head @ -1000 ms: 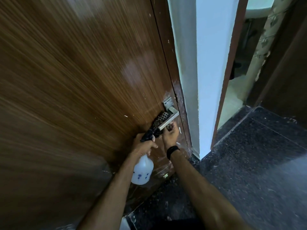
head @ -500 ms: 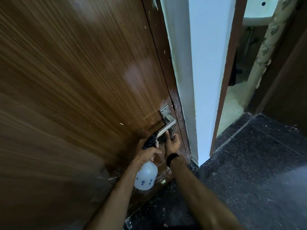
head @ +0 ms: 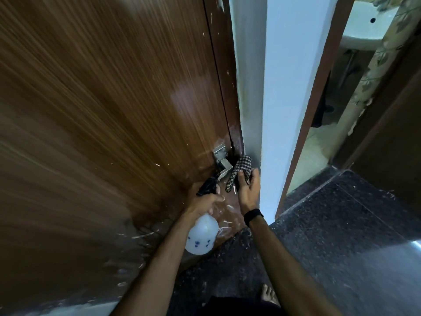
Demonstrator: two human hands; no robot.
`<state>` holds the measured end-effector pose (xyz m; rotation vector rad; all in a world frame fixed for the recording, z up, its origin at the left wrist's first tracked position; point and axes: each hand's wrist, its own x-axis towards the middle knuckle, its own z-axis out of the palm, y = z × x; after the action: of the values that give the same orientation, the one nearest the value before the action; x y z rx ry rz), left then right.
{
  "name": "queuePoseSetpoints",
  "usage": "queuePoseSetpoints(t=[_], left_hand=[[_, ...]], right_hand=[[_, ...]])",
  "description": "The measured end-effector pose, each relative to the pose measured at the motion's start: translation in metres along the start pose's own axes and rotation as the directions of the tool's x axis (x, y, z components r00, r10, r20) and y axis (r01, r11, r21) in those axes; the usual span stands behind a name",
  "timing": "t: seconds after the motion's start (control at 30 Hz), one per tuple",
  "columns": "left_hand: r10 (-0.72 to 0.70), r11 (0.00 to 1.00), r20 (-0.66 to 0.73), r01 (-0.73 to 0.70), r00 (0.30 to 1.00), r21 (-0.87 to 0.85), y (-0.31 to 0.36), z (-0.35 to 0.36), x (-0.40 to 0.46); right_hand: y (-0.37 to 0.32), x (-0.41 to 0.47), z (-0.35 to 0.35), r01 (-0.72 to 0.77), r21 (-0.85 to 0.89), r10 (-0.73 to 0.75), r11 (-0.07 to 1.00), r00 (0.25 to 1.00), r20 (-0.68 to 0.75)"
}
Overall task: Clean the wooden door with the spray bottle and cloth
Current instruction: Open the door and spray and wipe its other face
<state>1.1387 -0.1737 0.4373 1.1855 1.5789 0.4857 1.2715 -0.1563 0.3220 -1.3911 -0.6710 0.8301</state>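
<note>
The brown wooden door [head: 109, 115] fills the left of the view, with a metal lever handle [head: 222, 164] near its right edge. My left hand [head: 205, 201] grips the black trigger head of a white spray bottle [head: 201, 236] just below the handle. My right hand [head: 248, 190] holds a checked cloth [head: 241, 171] against the door's edge, right of the handle. A black band sits on my right wrist.
A white wall corner [head: 284, 99] stands right of the door. Beyond it an open doorway [head: 323, 137] shows a washbasin [head: 364, 21] and a patterned curtain [head: 373, 65]. Dark speckled floor [head: 330, 236] spreads below. My bare foot [head: 270, 293] shows at the bottom.
My right hand moved the cloth from the lever handle to the right, onto the door's edge. My left hand with the bottle stayed below the handle.
</note>
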Motion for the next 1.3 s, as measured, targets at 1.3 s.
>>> queuePoseSetpoints(t=[1.3], left_hand=[[-0.067,0.993,0.119,0.078,0.991,-0.086,0.007,-0.022,-0.034]], right_hand=[[-0.079,0.012,0.022,0.187,-0.211,-0.189,0.959,0.982,0.015]])
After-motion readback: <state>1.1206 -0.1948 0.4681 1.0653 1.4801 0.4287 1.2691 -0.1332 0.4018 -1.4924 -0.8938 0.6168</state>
